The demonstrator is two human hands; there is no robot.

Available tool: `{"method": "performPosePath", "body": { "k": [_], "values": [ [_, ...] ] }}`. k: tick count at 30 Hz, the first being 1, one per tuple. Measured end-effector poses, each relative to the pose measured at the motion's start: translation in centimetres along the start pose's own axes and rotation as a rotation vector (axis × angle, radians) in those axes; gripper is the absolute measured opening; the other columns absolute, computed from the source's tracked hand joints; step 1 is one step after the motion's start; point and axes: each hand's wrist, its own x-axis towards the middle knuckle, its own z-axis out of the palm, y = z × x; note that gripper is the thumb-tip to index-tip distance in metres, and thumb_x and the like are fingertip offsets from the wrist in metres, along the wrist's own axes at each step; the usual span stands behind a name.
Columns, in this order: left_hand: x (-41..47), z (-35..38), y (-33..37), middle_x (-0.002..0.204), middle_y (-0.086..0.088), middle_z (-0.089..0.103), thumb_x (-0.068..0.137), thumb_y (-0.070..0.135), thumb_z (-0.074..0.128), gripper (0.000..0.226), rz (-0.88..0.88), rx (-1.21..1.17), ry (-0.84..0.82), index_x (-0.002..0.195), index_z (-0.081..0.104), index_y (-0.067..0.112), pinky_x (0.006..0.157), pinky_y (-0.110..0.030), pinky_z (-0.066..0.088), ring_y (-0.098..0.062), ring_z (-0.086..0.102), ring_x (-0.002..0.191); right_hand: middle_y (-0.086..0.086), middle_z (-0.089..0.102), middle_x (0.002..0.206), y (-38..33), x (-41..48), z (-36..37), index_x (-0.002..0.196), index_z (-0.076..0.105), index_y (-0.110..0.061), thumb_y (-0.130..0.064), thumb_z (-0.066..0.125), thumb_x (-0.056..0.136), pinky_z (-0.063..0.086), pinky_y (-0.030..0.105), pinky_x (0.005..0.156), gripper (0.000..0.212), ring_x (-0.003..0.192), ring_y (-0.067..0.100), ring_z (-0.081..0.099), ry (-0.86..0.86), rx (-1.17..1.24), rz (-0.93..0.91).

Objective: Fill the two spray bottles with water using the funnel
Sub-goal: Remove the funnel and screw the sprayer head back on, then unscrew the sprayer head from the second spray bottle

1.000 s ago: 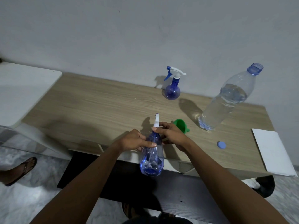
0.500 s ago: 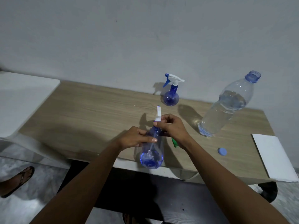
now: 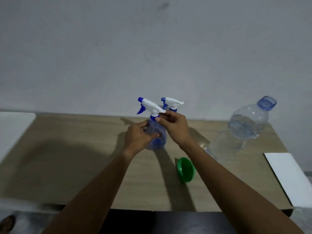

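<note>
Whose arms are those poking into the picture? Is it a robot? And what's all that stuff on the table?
No robot here, just a person. The camera is worn on their head, so you look down at their own arms. The left hand grips the round body of a see-through blue spray bottle, and the right hand pinches its neck, under the white sprayer top. A second spray bottle stands behind it, by the wall. On the wooden table a green funnel lies on its side, and a big water bottle, partly full with its cap off, stands to the right. A white sheet lies at the table's right edge.
</note>
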Motion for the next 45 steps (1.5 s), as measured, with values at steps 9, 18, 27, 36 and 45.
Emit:
{"method": "performPosePath", "body": {
  "k": [9,18,27,36,45],
  "values": [
    [5.2,3.1,-1.7,0.09,0.013,0.072,0.066,0.046,0.089,0.051,-0.017,-0.009,0.322,0.111,0.073,0.03,0.073,-0.028,0.055,-0.01,0.067,0.082,-0.005,0.073,0.092,4.7,3.9,-2.4,0.088,0.068,-0.024,-0.023,0.081,0.082,0.06,0.045,0.083,0.015,0.081,0.012,0.067,0.491,-0.263,0.08],
    [7.0,4.4,-1.2,0.085,0.017,0.064,0.068,0.05,0.087,0.044,-0.006,0.015,0.396,0.104,0.071,0.03,0.054,-0.012,0.036,-0.004,0.058,0.074,-0.005,0.071,0.117,4.9,6.9,-3.1,0.117,0.068,-0.023,-0.029,0.079,0.08,0.06,0.048,0.088,0.038,0.093,0.022,0.072,0.338,-0.259,0.107],
    [8.4,4.8,-2.0,0.099,0.012,0.074,0.066,0.055,0.086,0.052,0.031,0.033,0.401,0.108,0.069,0.029,0.062,-0.017,0.041,-0.007,0.064,0.083,-0.003,0.075,0.107,5.7,7.7,-4.1,0.112,0.068,-0.017,-0.023,0.078,0.08,0.058,0.051,0.092,0.034,0.101,0.02,0.071,0.284,-0.223,0.042],
    [7.8,4.8,-1.7,0.109,0.006,0.072,0.067,0.054,0.086,0.058,0.025,0.019,0.373,0.114,0.066,0.025,0.073,-0.024,0.043,-0.011,0.062,0.091,0.001,0.075,0.104,5.7,6.8,-5.2,0.103,0.063,-0.018,-0.014,0.081,0.082,0.059,0.052,0.09,0.028,0.097,0.018,0.073,0.271,-0.216,0.057],
    [1.8,3.7,-0.9,0.12,0.001,0.071,0.081,0.036,0.082,0.052,-0.023,-0.092,0.294,0.128,0.067,0.02,0.067,-0.001,0.037,-0.014,0.066,0.098,-0.001,0.076,0.091,3.4,3.1,-5.9,0.098,0.07,-0.018,-0.009,0.085,0.078,0.062,0.039,0.082,0.026,0.082,0.01,0.072,0.232,-0.207,0.027]
  ]
}}
